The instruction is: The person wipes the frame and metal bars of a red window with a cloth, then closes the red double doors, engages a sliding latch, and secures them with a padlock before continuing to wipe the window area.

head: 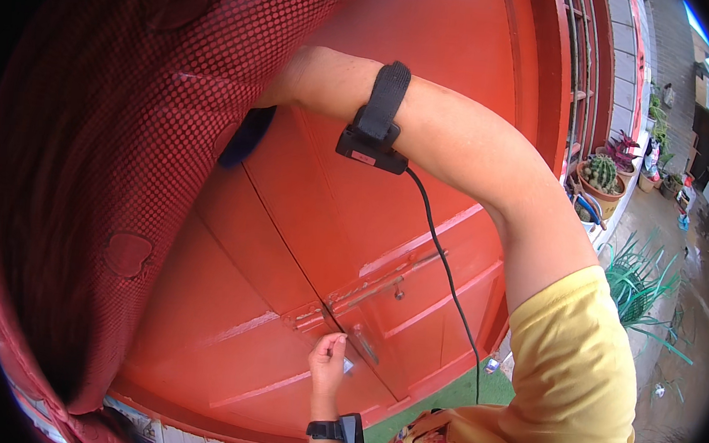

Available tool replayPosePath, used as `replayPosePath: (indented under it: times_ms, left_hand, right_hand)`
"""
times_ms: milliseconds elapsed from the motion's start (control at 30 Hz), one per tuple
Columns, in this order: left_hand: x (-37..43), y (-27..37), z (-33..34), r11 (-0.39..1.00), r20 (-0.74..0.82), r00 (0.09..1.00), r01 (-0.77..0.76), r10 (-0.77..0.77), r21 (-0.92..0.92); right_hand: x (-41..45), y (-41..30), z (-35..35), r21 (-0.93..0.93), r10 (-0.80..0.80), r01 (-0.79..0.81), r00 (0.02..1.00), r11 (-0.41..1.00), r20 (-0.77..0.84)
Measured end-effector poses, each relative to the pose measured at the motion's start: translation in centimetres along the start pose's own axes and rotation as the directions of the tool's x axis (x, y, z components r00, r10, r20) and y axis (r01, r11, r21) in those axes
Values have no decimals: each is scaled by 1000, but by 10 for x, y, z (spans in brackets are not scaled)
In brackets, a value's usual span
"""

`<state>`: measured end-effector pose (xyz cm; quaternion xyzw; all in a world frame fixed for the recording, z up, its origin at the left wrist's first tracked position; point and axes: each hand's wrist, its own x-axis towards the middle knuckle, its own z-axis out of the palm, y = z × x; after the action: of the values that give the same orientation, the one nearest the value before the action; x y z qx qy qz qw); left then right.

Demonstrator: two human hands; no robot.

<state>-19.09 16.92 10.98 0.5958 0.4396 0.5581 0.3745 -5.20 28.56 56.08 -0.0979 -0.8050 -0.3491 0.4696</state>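
Note:
Near the meeting edges of a red double door (395, 181), my left hand (327, 360) is raised with its fingers drawn together. Whether anything is pinched between them cannot be told. Just beyond the fingers is the door's red sliding bolt (309, 318), and a small whitish-blue thing (348, 366) shows beside the hand. My right forearm (340, 83) reaches up across the door and passes behind a dark red dotted mesh curtain (229, 68). That curtain hides my right hand. A blurred dark blue object (248, 138) sticks out below the wrist.
Black strapped devices sit on my right forearm (373, 142) and left wrist (338, 431); a black cable (445, 260) hangs from the former. Beside the door stand a potted cactus (600, 175) and a green basket with loose strips (630, 293). Green matting (466, 393) covers the threshold.

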Motion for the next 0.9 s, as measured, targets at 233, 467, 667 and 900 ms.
replayPosePath:
  times_ms: [233, 467, 667, 900]
  left_hand:
    - [-2, 8, 7, 998, -5, 999, -39, 39, -57]
    - [-5, 30, 5, 995, 26, 997, -80, 78, 66]
    - [-2, 10, 4, 984, 18, 991, -133, 132, 122]
    - [-9, 12, 0, 985, 81, 987, 148, -141, -88]
  right_hand:
    - [-29, 36, -76, -286, 252, -192, 949, 939, 190]
    - [-34, 115, -116, -570, -248, 97, 949, 816, -194]
    - [-37, 141, -150, -420, 19, -79, 989, 904, -146]
    - [-41, 177, -209, -314, 283, -352, 928, 882, -243]
